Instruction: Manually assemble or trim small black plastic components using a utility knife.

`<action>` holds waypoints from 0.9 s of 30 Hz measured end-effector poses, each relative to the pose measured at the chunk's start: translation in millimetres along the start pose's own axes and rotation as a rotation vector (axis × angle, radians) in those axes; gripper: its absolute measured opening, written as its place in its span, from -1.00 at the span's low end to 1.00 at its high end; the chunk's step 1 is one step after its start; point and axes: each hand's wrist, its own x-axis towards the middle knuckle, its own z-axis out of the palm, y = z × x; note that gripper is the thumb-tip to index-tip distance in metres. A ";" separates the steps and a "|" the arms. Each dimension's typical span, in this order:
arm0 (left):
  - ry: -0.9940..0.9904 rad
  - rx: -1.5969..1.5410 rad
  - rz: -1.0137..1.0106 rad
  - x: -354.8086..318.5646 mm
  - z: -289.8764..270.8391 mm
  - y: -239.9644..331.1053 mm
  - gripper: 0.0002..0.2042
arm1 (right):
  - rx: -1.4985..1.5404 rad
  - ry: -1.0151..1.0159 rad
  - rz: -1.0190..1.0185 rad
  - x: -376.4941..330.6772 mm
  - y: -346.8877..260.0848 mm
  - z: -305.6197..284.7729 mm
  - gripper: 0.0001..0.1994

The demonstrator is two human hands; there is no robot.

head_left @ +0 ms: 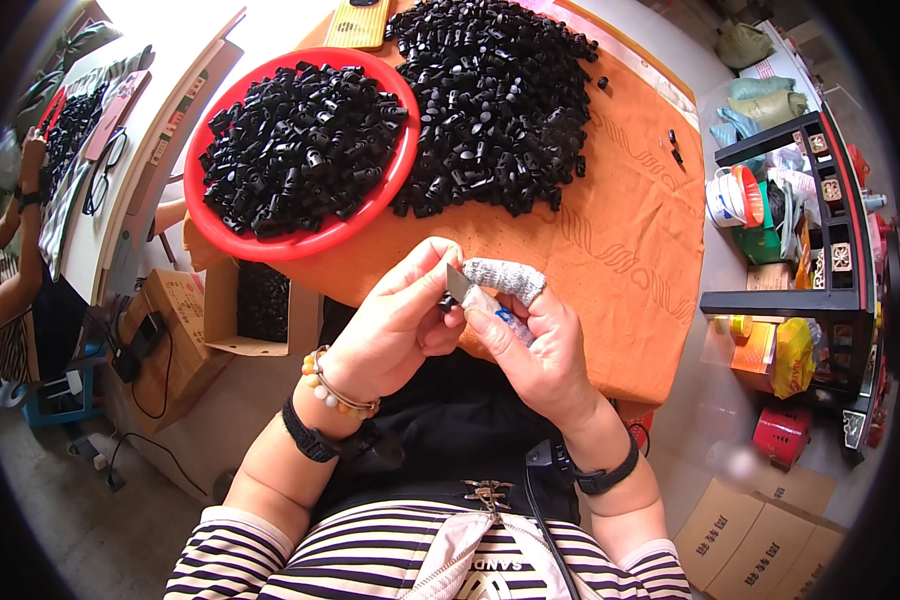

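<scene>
Just below the red basin (pixel 232 240) of black parts, the left hand (pixel 390 330) is pinching a small black piece (pixel 448 300), fingers closed; the right hand (pixel 535 345) is gripping a small blade (pixel 459 284) against it.

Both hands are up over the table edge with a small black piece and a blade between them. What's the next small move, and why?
Probably draw the small blade in the right hand across the black piece pinched in the left hand. The blade's edge sits right at the piece, both hands meet over the orange cloth, and the wrapped right forefinger backs the blade.
</scene>
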 end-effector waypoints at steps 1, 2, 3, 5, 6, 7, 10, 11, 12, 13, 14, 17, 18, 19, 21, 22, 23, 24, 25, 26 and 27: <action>0.002 0.000 0.000 0.0 -0.5 0.2 -0.89 | 0.001 -0.001 0.000 -0.2 -0.5 0.2 -0.72; 0.000 -0.001 0.001 0.2 -1.1 0.5 -0.89 | -0.027 0.006 -0.015 -0.8 -0.8 0.3 -0.71; -0.003 -0.003 0.000 0.4 -1.2 0.7 -0.90 | -0.057 0.015 -0.031 -1.6 -1.4 0.2 -0.70; -0.012 -0.002 0.020 0.6 -1.3 0.4 -0.90 | -0.063 0.031 -0.034 -3.4 -0.7 0.3 -0.68; -0.019 -0.001 0.041 0.9 -1.5 0.1 -0.89 | -0.067 0.046 -0.038 -4.2 0.1 0.3 -0.65; -0.018 -0.001 0.041 1.2 -0.9 0.4 -0.89 | -0.066 0.046 -0.037 -5.1 -1.1 -0.4 -0.65; 0.021 0.033 0.050 1.7 0.7 0.8 -0.89 | -0.197 0.012 0.001 -7.5 -3.1 -1.1 -0.60; 0.008 0.028 0.049 2.0 0.3 0.3 -0.89 | -0.174 0.035 -0.016 -7.9 -0.3 0.7 -0.59; -0.004 0.023 0.048 2.2 0.0 -0.1 -0.88 | -0.151 0.056 -0.034 -8.0 1.1 1.7 -0.57; -0.003 0.024 0.047 2.7 -0.8 -0.7 -0.88 | -0.150 0.057 -0.034 -8.0 0.7 1.5 -0.57; -0.010 0.026 0.054 3.4 -2.0 -1.6 -0.88 | -0.157 0.045 -0.028 -8.0 -0.2 1.2 -0.58; -0.020 0.021 0.066 3.3 -1.2 -0.9 -0.87 | -0.183 0.022 -0.016 -8.8 -2.3 0.7 -0.58; -0.025 0.014 0.071 3.0 -0.6 -0.6 -0.87 | -0.202 0.010 -0.011 -9.2 -2.7 0.5 -0.58; -0.024 0.014 0.071 3.2 -0.6 -1.2 -0.87 | -0.201 0.010 -0.010 -9.3 -1.9 0.2 -0.58; -0.024 0.014 0.081 3.6 -0.8 -2.4 -0.86 | -0.210 0.013 -0.048 -9.4 1.1 -0.7 -0.59; -0.025 0.014 0.080 3.5 -0.6 -2.5 -0.86 | -0.210 0.015 -0.047 -9.7 2.4 -0.6 -0.59; -0.033 -0.002 0.081 3.4 -0.4 -2.5 -0.86 | -0.192 0.022 -0.052 -10.0 3.6 -0.1 -0.60; -0.041 -0.018 0.082 3.3 -0.4 -2.4 -0.85 | -0.173 0.028 -0.056 -10.0 4.4 0.6 -0.60; -0.041 -0.018 0.081 3.1 0.0 -2.1 -0.85 | -0.173 0.028 -0.055 -9.9 3.9 1.1 -0.60; -0.026 -0.001 0.078 2.9 0.7 -1.5 -0.85 | -0.177 0.024 -0.058 -9.7 2.8 1.7 -0.60; -0.012 0.016 0.075 2.6 1.1 -1.2 -0.85 | -0.182 0.021 -0.060 -9.7 2.1 2.5 -0.61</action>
